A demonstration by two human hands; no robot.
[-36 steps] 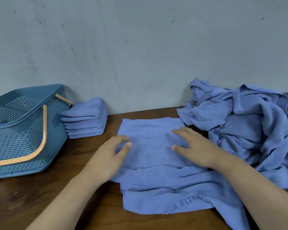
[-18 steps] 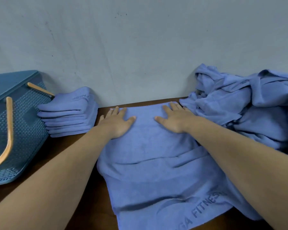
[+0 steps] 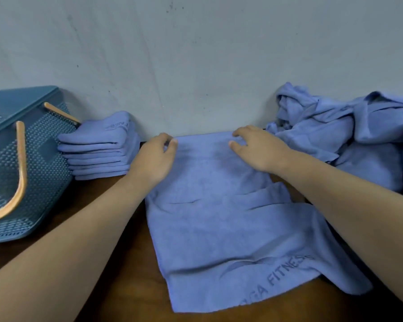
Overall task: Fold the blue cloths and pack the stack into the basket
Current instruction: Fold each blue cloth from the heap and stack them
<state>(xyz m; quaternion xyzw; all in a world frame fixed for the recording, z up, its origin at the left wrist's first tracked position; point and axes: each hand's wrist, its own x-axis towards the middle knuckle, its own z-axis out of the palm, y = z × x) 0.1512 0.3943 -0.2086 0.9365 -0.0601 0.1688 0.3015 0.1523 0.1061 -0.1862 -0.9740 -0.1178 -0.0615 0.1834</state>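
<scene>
Cloth, blue with printed lettering, lies spread on the table, its far edge at the wall. The left hand has a pinching grip on its far left corner, and the right hand a curled grip on its far right corner. A folded stack sits left, just beside the basket. Loose cloths are heaped on the right.

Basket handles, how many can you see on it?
2. One orange handle curves down over the basket's near mesh side; the second handle shows partly along its far edge, beside the folded stack. The basket's left part is out of view.
</scene>
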